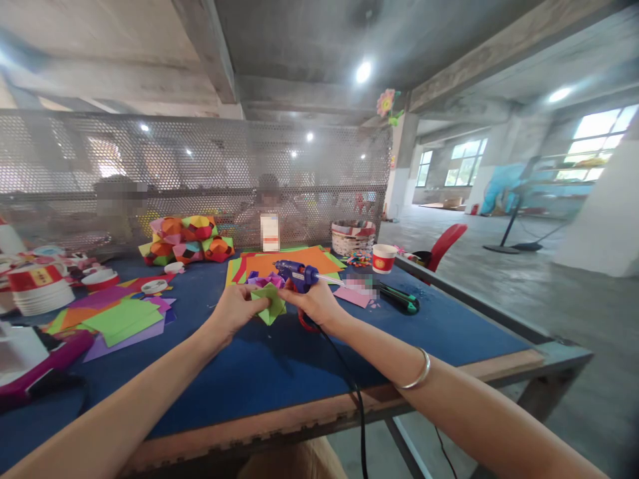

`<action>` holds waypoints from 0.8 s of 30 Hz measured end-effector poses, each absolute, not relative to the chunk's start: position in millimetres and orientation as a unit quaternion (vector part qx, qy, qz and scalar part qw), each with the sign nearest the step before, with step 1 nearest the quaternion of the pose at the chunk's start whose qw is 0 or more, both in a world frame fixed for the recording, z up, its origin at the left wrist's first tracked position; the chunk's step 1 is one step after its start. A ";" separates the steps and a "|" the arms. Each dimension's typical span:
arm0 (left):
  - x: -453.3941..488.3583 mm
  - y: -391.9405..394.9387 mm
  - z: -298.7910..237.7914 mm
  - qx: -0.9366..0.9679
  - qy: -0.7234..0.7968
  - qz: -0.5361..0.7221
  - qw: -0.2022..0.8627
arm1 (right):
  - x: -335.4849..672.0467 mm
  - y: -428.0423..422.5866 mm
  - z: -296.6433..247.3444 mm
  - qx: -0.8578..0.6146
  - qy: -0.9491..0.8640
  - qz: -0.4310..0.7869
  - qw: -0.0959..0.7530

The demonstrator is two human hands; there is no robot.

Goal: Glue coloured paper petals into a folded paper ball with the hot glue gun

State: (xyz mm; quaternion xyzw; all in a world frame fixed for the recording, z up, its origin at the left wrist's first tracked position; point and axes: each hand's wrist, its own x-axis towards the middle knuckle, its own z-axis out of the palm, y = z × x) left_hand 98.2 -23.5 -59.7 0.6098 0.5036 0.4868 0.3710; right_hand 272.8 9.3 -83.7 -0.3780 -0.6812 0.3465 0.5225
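My left hand (234, 310) pinches a folded green paper piece (270, 303) just above the blue table top (279, 366). My right hand (314, 301) grips a blue glue gun (297, 273), nozzle pointing left toward the green piece, its black cord (349, 386) trailing over the table's front edge. Both hands meet at the green paper. A purple folded paper piece (264, 280) lies right behind them.
Coloured paper sheets (117, 316) lie at left, orange sheets (292, 261) behind. Folded paper balls (187, 239), a woven basket (353, 236), a red-white cup (383, 258), stacked paper bowls (37, 289) and a green-black tool (399, 298) stand about. A mesh screen (200, 166) backs the table; people sit beyond it.
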 end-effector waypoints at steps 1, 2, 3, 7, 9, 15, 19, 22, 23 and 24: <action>98.1 -23.5 -60.1 0.608 0.512 0.477 0.376 | 272.9 9.9 -84.2 -0.378 -0.684 0.349 0.517; 98.1 -23.5 -60.7 0.603 0.521 0.468 0.382 | 272.7 10.2 -84.6 -0.376 -0.687 0.352 0.513; 98.2 -23.2 -61.4 0.601 0.528 0.459 0.386 | 272.2 10.2 -84.9 -0.375 -0.688 0.355 0.509; 98.4 -20.8 -64.7 0.633 0.514 0.440 0.376 | 268.1 7.5 -86.0 -0.394 -0.673 0.371 0.503; 98.8 -19.8 -65.9 0.637 0.501 0.438 0.389 | 266.1 6.2 -86.2 -0.402 -0.675 0.363 0.501; 102.8 -25.3 -59.6 0.612 0.487 0.428 0.454 | 268.3 11.5 -85.6 -0.406 -0.695 0.304 0.509; 99.9 -29.9 -49.4 0.569 0.472 0.497 0.454 | 274.1 16.5 -83.8 -0.418 -0.677 0.293 0.531; 93.1 -26.9 -47.4 0.544 0.480 0.552 0.411 | 276.3 17.3 -82.0 -0.429 -0.663 0.291 0.540; 90.8 -24.9 -48.2 0.542 0.483 0.557 0.403 | 276.5 17.4 -81.7 -0.432 -0.660 0.290 0.542; 88.7 -22.7 -49.4 0.542 0.484 0.558 0.400 | 276.6 17.6 -81.6 -0.433 -0.658 0.290 0.543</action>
